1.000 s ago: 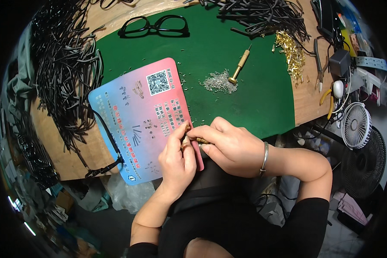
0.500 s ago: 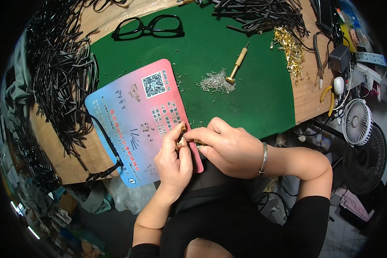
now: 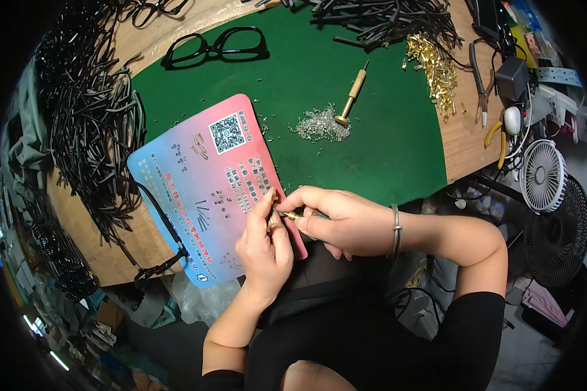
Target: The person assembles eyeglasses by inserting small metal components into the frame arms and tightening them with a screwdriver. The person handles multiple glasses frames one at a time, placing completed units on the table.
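My left hand (image 3: 265, 253) is closed over the pink and blue pad, pinching a small gold-coloured metal piece (image 3: 271, 223) between thumb and fingers. Most of that piece is hidden by the fingers. From the right, my right hand (image 3: 340, 220) grips a small screwdriver (image 3: 293, 216) with a brass-coloured shaft end. Its thin tip points left and reaches the left fingertips. Under my hands lies the printed pad (image 3: 169, 156), carrying several tiny screws and small metal parts. A black eyeglass temple arm (image 3: 158, 212) rests along the pad's left edge.
On the green mat (image 3: 398, 150) lie black glasses (image 3: 216, 49), a pile of tiny silver screws (image 3: 319, 125) and a brass screwdriver (image 3: 352, 98). Gold pieces (image 3: 437, 75) are heaped at right. Black temple arms (image 3: 94, 124) crowd the left. Pliers (image 3: 481, 85) and a white fan (image 3: 544, 176) stand right.
My right hand has turned, and the screwdriver's tip now shows against the left fingertips. My left hand keeps its pinch. The whole view has shifted slightly.
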{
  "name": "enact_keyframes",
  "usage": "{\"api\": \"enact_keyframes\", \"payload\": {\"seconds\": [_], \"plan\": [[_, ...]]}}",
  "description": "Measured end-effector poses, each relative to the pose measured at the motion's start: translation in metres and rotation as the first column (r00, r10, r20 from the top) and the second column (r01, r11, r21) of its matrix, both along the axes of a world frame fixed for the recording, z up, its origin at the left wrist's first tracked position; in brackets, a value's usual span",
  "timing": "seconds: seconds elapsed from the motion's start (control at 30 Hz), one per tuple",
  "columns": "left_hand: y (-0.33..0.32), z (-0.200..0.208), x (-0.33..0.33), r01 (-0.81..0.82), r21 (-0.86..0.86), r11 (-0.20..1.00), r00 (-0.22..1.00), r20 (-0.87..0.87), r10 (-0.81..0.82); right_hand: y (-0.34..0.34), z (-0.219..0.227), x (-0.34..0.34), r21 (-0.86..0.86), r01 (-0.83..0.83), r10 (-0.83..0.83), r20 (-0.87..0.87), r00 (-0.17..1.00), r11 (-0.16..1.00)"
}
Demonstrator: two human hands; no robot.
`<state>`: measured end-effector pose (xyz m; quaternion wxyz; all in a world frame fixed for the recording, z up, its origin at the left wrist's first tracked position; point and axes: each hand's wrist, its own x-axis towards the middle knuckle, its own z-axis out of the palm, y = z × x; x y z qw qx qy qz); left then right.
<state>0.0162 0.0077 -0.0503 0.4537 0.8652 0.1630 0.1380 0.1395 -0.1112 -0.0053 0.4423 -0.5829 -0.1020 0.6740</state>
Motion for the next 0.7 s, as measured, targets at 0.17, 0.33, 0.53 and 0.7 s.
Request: {"api": "enact_keyframes", "payload": {"seconds": [0.17, 0.33, 0.53, 0.7], "plan": [[-0.0001, 0.0003, -0.0009, -0.003, -0.015, 1.0, 1.0, -0.022, 0.002, 0.0007, -0.0009, 0.0047, -0.027, 0.024, -0.027, -0.131, 0.991, 0.999], [0.0005, -0.0013, -0.0005, -0.011, -0.029, 1.0, 1.0, -0.005, 0.011, 0.0036, 0.0006, 0.0061, -0.029, -0.008, 0.005, -0.107, 0.994, 1.0], [0.0016, -0.0018, -0.0003, -0.001, -0.013, 1.0, 1.0, 0.002, 0.001, 0.0064, 0.0012, 0.0057, -0.047, -0.054, 0.052, -0.042, 0.998, 0.997], [0.0024, -0.0009, 0.0005, 0.017, 0.018, 1.0, 1.0, -0.016, -0.017, 0.0067, -0.0043, 0.0001, 0.08, -0.044, 0.026, 0.21, 0.977, 0.996]]}}
